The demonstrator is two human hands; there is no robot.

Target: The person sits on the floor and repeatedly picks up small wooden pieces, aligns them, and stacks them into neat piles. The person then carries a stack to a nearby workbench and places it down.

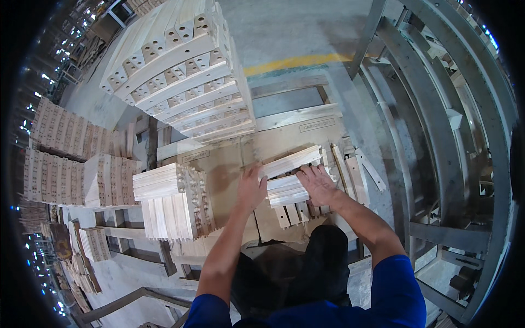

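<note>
A small stack of pale wooden slats (288,189) sits between my hands on a cardboard sheet, its layers laid crosswise. My left hand (252,187) is at the left ends of the slats, with its fingers stretched out and its thumb beside the wood. Across the right part of the top layer lies my right hand (318,183), open, fingers spread on the slats. One slat (291,161) lies slightly slanted along the stack's far side, with a dark gap between it and the others. Below the top layer, the ends of crosswise slats point toward me.
Another slat stack (164,199) stands left on the cardboard (227,191). A tall stack of drilled boards (180,71) rises at the far left. Loose boards (355,169) lie right of my right hand. A metal frame (432,120) borders the right side. More stacks (71,131) stand farther left.
</note>
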